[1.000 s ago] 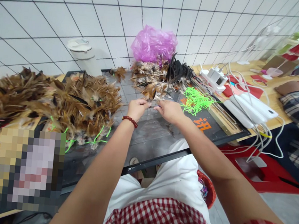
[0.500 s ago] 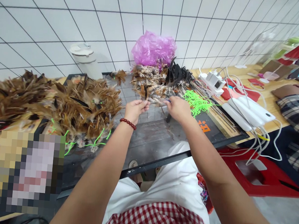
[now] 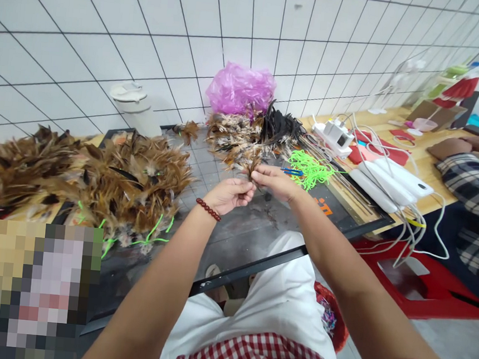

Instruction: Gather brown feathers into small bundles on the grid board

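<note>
My left hand point(image 3: 233, 197) and my right hand point(image 3: 276, 183) meet above the dark glass tabletop point(image 3: 234, 240), fingertips pinched close together. Between them a small brown feather point(image 3: 252, 168) points up, its lower end hidden by the fingers. Both hands seem closed on it. A slim blue tool point(image 3: 292, 172) shows just past my right hand, beside a heap of bright green cords point(image 3: 311, 169); whether it lies on the table or is tucked in the hand, I cannot tell. Beyond my fingers lie a pile of pale-quilled brown feathers point(image 3: 235, 137) and a bunch of black feathers point(image 3: 281, 126).
Large brown feather bundles point(image 3: 139, 176) cover the left side. Against the wall are a pink plastic bag point(image 3: 241, 89) and a white lidded container point(image 3: 132, 103). To the right, a white power strip point(image 3: 333, 136) and cables lie near another person's plaid sleeve point(image 3: 470, 172).
My hands, apart half a second ago, have come together around the feather. The blue tool, earlier at my right fingertips, now shows on the far side of that hand. The view has shifted slightly.
</note>
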### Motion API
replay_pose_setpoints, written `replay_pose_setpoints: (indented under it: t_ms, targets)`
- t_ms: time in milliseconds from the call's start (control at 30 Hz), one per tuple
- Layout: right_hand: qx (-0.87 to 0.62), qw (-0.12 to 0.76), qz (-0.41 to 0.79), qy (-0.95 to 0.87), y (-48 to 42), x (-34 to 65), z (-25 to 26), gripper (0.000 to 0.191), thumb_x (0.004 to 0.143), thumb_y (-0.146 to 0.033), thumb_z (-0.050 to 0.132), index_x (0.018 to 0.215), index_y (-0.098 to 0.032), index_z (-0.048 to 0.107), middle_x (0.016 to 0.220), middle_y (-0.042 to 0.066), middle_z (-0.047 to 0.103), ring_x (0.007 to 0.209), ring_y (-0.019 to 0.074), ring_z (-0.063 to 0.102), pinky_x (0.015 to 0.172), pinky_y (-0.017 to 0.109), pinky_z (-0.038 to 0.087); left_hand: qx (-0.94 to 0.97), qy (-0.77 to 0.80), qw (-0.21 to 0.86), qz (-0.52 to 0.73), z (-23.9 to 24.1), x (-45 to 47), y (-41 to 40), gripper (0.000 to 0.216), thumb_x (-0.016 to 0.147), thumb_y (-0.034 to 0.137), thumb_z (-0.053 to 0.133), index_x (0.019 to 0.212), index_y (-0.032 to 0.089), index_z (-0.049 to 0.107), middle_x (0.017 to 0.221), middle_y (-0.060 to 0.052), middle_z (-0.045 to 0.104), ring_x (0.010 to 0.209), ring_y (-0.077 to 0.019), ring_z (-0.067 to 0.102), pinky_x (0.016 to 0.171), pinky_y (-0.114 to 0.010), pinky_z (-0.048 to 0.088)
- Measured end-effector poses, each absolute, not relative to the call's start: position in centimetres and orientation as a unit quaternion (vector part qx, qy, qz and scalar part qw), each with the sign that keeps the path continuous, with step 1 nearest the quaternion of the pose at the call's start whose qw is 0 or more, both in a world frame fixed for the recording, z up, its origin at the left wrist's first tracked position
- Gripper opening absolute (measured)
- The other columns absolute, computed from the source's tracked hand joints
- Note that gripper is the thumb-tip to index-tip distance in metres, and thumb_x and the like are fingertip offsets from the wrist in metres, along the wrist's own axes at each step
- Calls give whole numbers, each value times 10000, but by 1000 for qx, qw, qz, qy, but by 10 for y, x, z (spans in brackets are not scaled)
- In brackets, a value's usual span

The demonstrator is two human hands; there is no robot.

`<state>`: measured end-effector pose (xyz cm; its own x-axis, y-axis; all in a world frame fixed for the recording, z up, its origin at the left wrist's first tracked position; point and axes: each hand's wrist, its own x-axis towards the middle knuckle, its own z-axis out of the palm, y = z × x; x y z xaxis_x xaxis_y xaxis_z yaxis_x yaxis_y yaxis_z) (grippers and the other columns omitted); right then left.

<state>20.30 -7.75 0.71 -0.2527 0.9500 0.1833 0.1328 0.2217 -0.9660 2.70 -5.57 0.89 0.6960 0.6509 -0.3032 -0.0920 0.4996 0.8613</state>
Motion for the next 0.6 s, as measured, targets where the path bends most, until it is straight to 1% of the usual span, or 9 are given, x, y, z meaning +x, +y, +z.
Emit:
replay_pose_setpoints:
  t_ms: [33, 100, 167, 233, 333, 400, 500, 600]
  targets:
    - [-400, 438, 501, -630, -78, 199, 6, 423, 753, -544, 630, 870, -139, 669, 655, 0, 593, 600, 108, 508, 584, 245, 401, 445, 315, 810, 215, 9, 28, -57, 96, 740, 163, 708, 739, 78, 664, 599, -31, 617, 504, -69, 570, 462, -159, 466]
    - [-382, 446, 539, -604, -78, 195, 5, 406, 703, -525, 690, 785, -129, 653, 596, -12, 574, 552, 91, 482, 546, 231, 377, 445, 317, 813, 202, 8, 29, -58, 83, 760, 155, 687, 748, 76, 667, 596, -34, 626, 494, -68, 573, 476, -161, 479]
    - [-389, 479, 531, -581, -78, 195, 4, 378, 668, -488, 734, 726, -128, 633, 590, -15, 576, 538, 81, 476, 540, 226, 377, 442, 317, 813, 207, 9, 28, -58, 86, 785, 154, 661, 774, 70, 673, 626, -49, 651, 518, -74, 595, 523, -173, 508]
    - [-403, 502, 510, -570, -77, 194, 3, 361, 661, -467, 742, 709, -129, 626, 595, -16, 576, 536, 80, 482, 545, 229, 389, 439, 311, 815, 215, 9, 28, -57, 113, 807, 171, 641, 815, 64, 678, 701, -78, 685, 590, -97, 638, 600, -210, 542]
    - [-419, 510, 485, -573, -76, 193, 3, 364, 655, -476, 735, 695, -134, 615, 587, -20, 567, 540, 87, 484, 546, 236, 403, 445, 305, 813, 218, 9, 28, -58, 159, 816, 210, 636, 850, 61, 680, 803, -112, 707, 680, -130, 668, 660, -257, 559]
    - [-430, 510, 464, -582, -76, 191, 2, 362, 646, -476, 734, 681, -140, 603, 581, -25, 558, 543, 88, 476, 542, 235, 400, 463, 324, 794, 224, 9, 31, -60, 153, 798, 210, 656, 817, 60, 680, 782, -109, 704, 645, -121, 656, 629, -247, 549]
    - [-447, 494, 435, -606, -74, 190, 2, 341, 675, -468, 703, 672, -142, 601, 586, -20, 558, 553, 93, 472, 546, 235, 394, 488, 368, 747, 263, 7, 37, -62, 144, 766, 201, 686, 718, 66, 662, 649, -76, 665, 523, -91, 595, 531, -216, 504]
    - [-478, 509, 376, -610, -70, 196, 2, 299, 725, -438, 649, 750, -141, 639, 697, 7, 620, 627, 105, 518, 611, 238, 418, 479, 386, 714, 334, 5, 40, -61, 158, 748, 225, 702, 707, 79, 657, 598, -45, 627, 489, -80, 557, 481, -203, 464]
